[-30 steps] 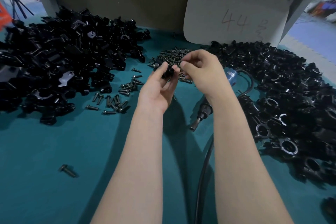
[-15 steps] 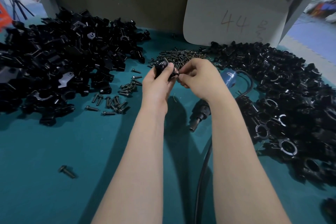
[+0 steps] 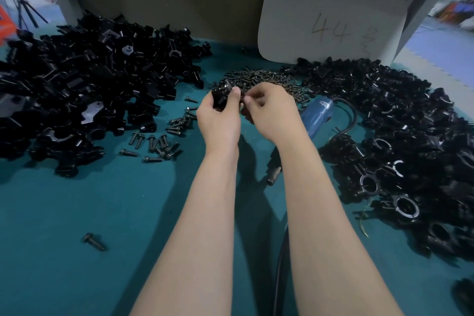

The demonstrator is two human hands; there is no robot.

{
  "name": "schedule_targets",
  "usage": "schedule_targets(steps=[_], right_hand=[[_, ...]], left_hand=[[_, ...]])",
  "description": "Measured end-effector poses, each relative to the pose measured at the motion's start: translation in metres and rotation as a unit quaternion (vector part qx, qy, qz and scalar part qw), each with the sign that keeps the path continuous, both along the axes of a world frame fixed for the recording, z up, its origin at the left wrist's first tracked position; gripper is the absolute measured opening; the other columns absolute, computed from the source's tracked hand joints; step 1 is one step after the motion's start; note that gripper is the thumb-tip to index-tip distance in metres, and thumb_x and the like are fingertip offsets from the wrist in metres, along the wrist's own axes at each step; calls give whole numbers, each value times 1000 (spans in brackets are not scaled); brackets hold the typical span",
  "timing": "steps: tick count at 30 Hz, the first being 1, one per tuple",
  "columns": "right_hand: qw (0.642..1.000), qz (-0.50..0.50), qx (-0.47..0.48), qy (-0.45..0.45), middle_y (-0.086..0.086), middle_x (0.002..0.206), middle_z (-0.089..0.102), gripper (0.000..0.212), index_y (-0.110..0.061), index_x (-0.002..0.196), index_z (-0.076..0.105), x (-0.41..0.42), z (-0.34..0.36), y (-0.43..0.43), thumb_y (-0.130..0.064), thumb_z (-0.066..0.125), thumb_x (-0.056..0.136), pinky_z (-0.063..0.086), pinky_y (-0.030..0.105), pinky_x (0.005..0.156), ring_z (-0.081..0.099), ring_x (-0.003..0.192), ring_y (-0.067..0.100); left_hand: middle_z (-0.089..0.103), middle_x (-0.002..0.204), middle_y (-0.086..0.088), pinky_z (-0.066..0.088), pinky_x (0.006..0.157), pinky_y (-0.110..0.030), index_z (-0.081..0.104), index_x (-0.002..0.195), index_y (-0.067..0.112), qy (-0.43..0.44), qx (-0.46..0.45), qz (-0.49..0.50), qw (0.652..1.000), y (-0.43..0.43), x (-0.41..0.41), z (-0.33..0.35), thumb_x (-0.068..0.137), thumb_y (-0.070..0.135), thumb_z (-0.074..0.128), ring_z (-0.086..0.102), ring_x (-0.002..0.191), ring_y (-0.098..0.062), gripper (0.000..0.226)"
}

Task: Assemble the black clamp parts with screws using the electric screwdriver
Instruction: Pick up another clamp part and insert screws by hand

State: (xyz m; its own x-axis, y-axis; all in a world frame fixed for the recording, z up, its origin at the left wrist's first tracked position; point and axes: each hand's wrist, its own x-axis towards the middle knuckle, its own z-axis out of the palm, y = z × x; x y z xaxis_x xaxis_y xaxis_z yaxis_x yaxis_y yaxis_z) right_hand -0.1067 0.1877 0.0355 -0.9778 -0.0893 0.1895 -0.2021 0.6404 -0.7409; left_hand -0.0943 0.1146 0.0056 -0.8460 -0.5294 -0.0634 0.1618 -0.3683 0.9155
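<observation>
A lone bolt (image 3: pixel 94 241) lies on the teal table (image 3: pixel 64 208) nearest the camera. A black cable (image 3: pixel 280 264) runs between the forearms to the electric screwdriver (image 3: pixel 316 117), which lies flat, its blue label too blurred to read. Above the table, the left hand (image 3: pixel 218 120) grips a black clamp part (image 3: pixel 220 97); the right hand (image 3: pixel 272 113) pinches a small screw (image 3: pixel 242 104) against it. Clamp piles (image 3: pixel 84 90) flank the screw heap (image 3: pixel 259 79). Behind stands a card (image 3: pixel 331 7) handwritten "44".
</observation>
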Motion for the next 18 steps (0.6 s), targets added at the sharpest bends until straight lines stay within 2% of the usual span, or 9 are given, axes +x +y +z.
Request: schedule_targets(steps=[2, 5, 7, 8, 10, 12, 16, 18], right_hand=[[1000, 2, 18, 7, -2, 87, 64, 10, -16, 101, 63, 0, 0, 3, -16, 56, 94, 42, 22, 70, 58, 82, 13], [1000, -3, 11, 22, -1, 81, 61, 5, -17, 91, 58, 0, -3, 1, -13, 55, 93, 47, 21, 69, 60, 78, 15], [999, -9, 45, 27, 3, 80, 62, 9, -17, 87, 54, -1, -5, -1, -19, 53, 95, 44, 18, 58, 57, 71, 15], [997, -10, 66, 28, 4, 79, 62, 14, -16, 86, 53, -1, -6, 0, -24, 51, 97, 41, 21, 54, 55, 69, 16], [996, -4, 86, 33, 4, 72, 59, 27, -13, 81, 52, -1, -9, 0, -31, 45, 99, 36, 29, 56, 52, 67, 20], [995, 2, 88, 38, 4, 67, 56, 34, -9, 79, 54, 2, -10, -1, -33, 42, 100, 36, 31, 59, 51, 66, 22], [997, 14, 69, 9, 10, 84, 68, 36, -5, 93, 64, 3, -4, 0, -32, 43, 101, 50, 35, 73, 62, 80, 26], [998, 22, 56, 2, 6, 93, 69, 22, -10, 103, 65, 1, -1, 2, -24, 48, 98, 49, 31, 71, 63, 84, 21]], left_hand=[[62, 76, 1, 54, 85, -33, 62, 80, 13, -3, -1, 1, 1000, 1, 0, 1, 93, 13, 63, 58, 75, -15, 13], [62, 78, -1, 53, 87, -37, 61, 78, 13, -11, -19, -1, 1000, 2, 0, 1, 93, 14, 63, 57, 76, -17, 15], [61, 77, -1, 53, 85, -35, 60, 77, 14, -16, -27, 1, 1000, 2, 0, 0, 92, 15, 63, 56, 74, -16, 15], [62, 77, 0, 53, 82, -32, 60, 77, 14, -17, -31, 3, 999, 1, 0, 0, 92, 15, 64, 56, 73, -14, 15], [63, 78, 0, 51, 78, -26, 61, 77, 15, -17, -37, 3, 999, 1, 0, 2, 91, 15, 65, 57, 73, -13, 14], [63, 77, 2, 50, 76, -25, 61, 77, 15, -20, -39, 4, 999, 0, 0, 2, 90, 14, 65, 57, 72, -11, 14], [62, 80, 0, 53, 85, -30, 62, 80, 12, -20, -5, 1, 1000, -2, 1, 3, 91, 11, 64, 58, 76, -13, 11], [62, 79, 0, 53, 87, -32, 62, 79, 13, -22, 11, 0, 1000, -2, 1, 3, 91, 10, 64, 57, 77, -14, 12]])
